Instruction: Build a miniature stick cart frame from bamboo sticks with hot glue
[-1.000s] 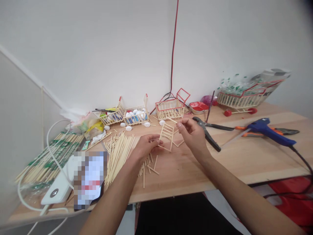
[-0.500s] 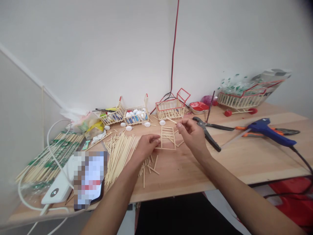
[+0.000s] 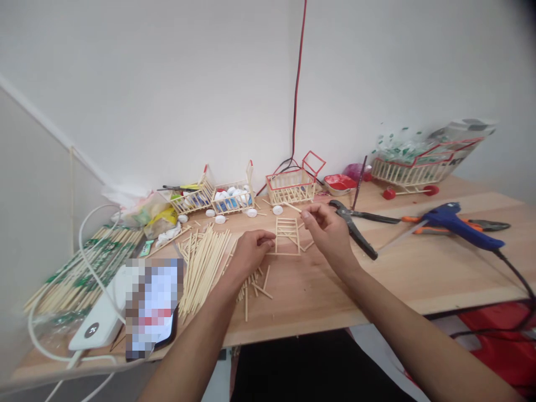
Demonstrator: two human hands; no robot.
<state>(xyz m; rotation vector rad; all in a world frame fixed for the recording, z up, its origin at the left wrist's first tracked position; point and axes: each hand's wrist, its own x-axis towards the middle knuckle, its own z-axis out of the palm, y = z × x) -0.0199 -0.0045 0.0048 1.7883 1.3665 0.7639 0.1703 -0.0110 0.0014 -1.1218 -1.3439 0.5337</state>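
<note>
A small ladder-like frame of thin wooden sticks (image 3: 287, 235) lies flat on the wooden table (image 3: 419, 273). My left hand (image 3: 247, 254) rests on the table at the frame's left edge, fingers curled and fingertips touching its corner. My right hand (image 3: 329, 231) hovers just right of the frame, with thumb and forefinger pinched on a short wooden stick (image 3: 294, 207) that points up and to the left. Loose cut stick pieces (image 3: 255, 285) lie below my left hand.
A pile of long sticks (image 3: 203, 259) lies to the left, beside a phone (image 3: 153, 307) and a white power bank (image 3: 98, 326) with cable. Stick baskets (image 3: 292, 187) stand at the back. Pliers (image 3: 355, 231), a blue glue gun (image 3: 458, 223) and a stick cart (image 3: 422, 164) are on the right.
The stick frame was tilted up between my hands a second ago; it now lies flat on the table. My right hand keeps its pinch on the short stick.
</note>
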